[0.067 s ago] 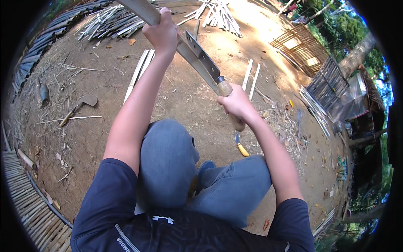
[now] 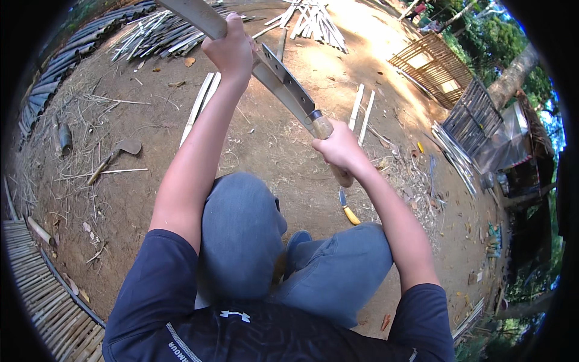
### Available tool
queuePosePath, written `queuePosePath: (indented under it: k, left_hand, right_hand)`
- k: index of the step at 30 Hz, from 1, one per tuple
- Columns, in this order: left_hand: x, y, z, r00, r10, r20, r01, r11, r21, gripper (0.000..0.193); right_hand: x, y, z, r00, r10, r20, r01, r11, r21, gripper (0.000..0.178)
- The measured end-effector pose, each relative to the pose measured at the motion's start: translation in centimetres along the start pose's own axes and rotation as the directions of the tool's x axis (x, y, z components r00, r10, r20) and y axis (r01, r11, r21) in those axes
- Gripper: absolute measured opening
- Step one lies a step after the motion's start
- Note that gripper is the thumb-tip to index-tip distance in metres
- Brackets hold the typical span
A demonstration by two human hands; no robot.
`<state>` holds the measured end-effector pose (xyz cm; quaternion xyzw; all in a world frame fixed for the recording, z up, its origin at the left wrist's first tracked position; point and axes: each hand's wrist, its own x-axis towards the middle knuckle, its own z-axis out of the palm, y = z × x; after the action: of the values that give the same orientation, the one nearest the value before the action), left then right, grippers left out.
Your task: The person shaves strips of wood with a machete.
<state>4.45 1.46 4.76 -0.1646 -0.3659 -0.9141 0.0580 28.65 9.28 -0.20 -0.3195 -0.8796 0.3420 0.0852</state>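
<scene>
- Left hand (image 2: 232, 53) grips a long, flat, pale bamboo strip (image 2: 202, 18).
- Right hand (image 2: 341, 146) clasps a dark-bladed, wooden-handled knife (image 2: 295, 84) (blade ahead, alongside strip).
- Trimming, apparently; next stroke wants steadiness.

A knife (image 2: 303, 92) with a dark, holed blade and wooden handle slants up-left alongside a long strip (image 2: 196, 17).
</scene>
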Motion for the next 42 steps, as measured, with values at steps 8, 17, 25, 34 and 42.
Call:
queuePosePath:
  k: [8, 17, 25, 34, 42]
  left_hand:
    - [2.6, -0.8, -2.4, 0.998, -0.023, -0.066, 0.023, 1.000, -0.002, 0.033]
    - [2.9, -0.6, -2.4, 0.996, -0.087, 0.014, 0.086, 0.996, 0.026, 0.031]
    - [2.4, -0.8, -1.2, 0.995, -0.098, 0.033, 0.095, 0.992, 0.081, 0.031]
    - [3.1, -0.4, -1.6, 0.994, -0.052, 0.097, 0.043, 0.994, 0.098, 0.036]
    - [2.8, -0.7, -1.3, 0.995, -0.046, 0.094, 0.036, 0.993, 0.110, 0.034]
  right_hand:
    - [2.6, 1.5, -0.1, 0.965, 0.112, 0.236, -0.142, 0.983, 0.116, 0.015]
    - [4.5, 6.6, 3.0, 0.997, 0.043, 0.070, -0.047, 0.998, 0.051, 0.030]
    - [5.6, 12.0, 4.5, 0.966, 0.228, 0.125, -0.244, 0.960, 0.135, 0.023]
    - [5.2, 14.9, 6.6, 0.975, 0.213, 0.057, -0.219, 0.967, 0.129, 0.023]
    - [8.2, 20.9, 9.5, 0.914, 0.403, 0.056, -0.406, 0.894, 0.189, 0.019]
